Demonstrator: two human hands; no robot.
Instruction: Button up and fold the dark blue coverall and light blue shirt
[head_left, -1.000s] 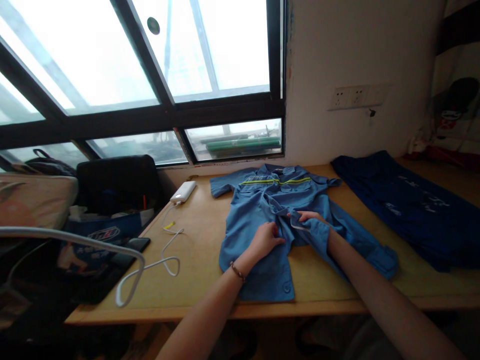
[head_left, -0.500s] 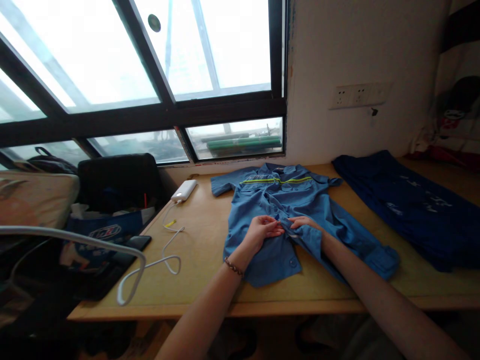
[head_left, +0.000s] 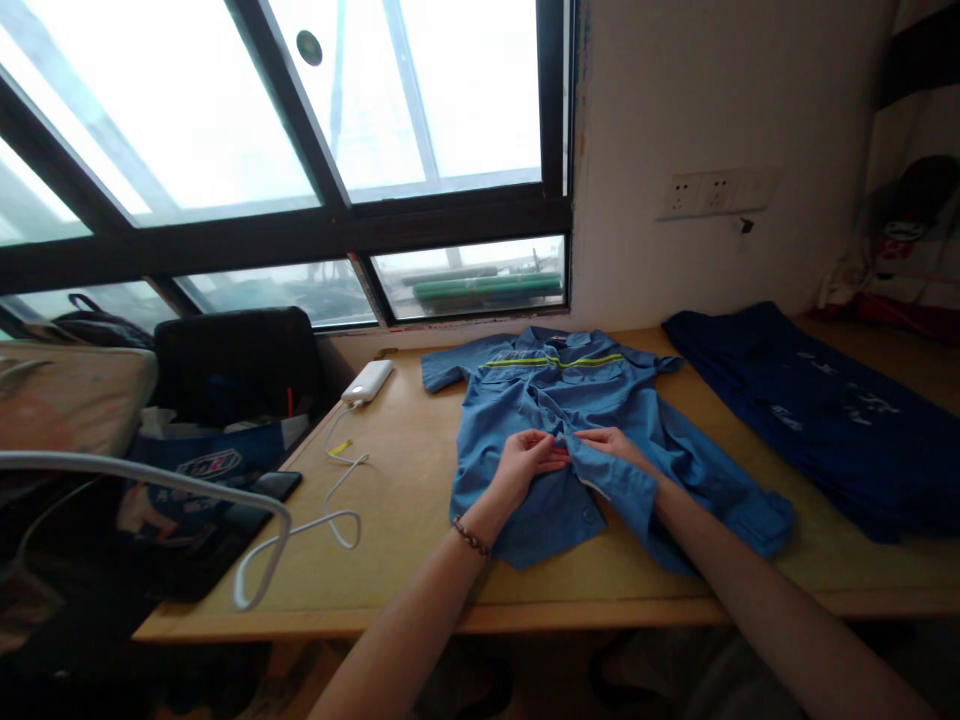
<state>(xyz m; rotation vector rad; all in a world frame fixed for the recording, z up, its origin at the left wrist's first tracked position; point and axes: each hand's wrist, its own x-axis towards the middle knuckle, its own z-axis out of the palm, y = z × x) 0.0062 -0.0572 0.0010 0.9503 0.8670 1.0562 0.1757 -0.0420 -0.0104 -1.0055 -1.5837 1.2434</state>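
Observation:
A blue work shirt (head_left: 495, 420) with a yellow-green stripe across its chest lies front up on the wooden table (head_left: 405, 560), its collar toward the wall. At the middle of its front opening, my left hand (head_left: 529, 462) pinches the edge of one front panel. Close beside it, my right hand (head_left: 611, 447) grips the edge of the other panel, which drapes over the wrist. The fingertips of both hands nearly meet, and what lies right between them is too small to make out. One button shows near the lower hem of the left panel.
Dark blue folded cloth (head_left: 817, 410) lies on the right of the table. At the left, a white power bank (head_left: 368, 381) trails a white cable (head_left: 341, 520). A black phone (head_left: 279, 486) rests at the left edge, near a blue bag (head_left: 210, 465) and a black chair (head_left: 240, 355).
My right hand has shifted slightly, and the right front panel now hangs further over its wrist. My left hand keeps its pinch in nearly the same place.

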